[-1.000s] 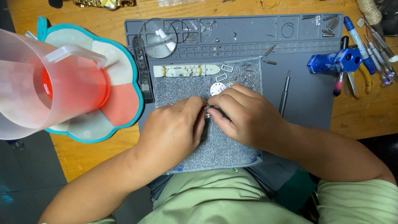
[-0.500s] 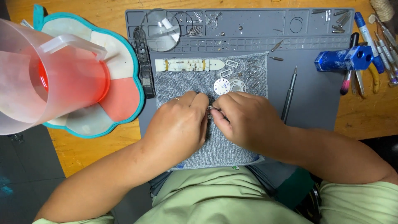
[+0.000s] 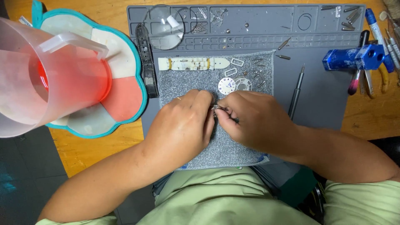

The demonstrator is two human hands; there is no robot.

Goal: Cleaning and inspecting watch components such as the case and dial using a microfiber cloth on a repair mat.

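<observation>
My left hand (image 3: pixel 183 125) and my right hand (image 3: pixel 254 121) meet fingertip to fingertip over a grey cloth pad (image 3: pixel 233 146). Between them they pinch a small metal watch part (image 3: pixel 216 107); my right hand also grips a thin dark tool (image 3: pixel 233 120). Just beyond my fingers lie a white watch dial (image 3: pixel 226 86) and a round silver part (image 3: pixel 243 84). A white watch strap (image 3: pixel 193 63) lies along the pad's far edge, with small metal buckles and pins (image 3: pixel 237 62) beside it.
A grey work mat (image 3: pixel 325 96) covers the wooden table. A black strap (image 3: pixel 146 58), a magnifier lens (image 3: pixel 164 27), a screwdriver (image 3: pixel 296 89), a blue block tool (image 3: pixel 354 57) and several hand tools lie around. A translucent jug (image 3: pixel 46 79) stands on a flower-shaped mat at left.
Both hands have stayed together on the small part. The view has shifted slightly, so the hands and mat sit a little lower and the fingertips show more of the part.
</observation>
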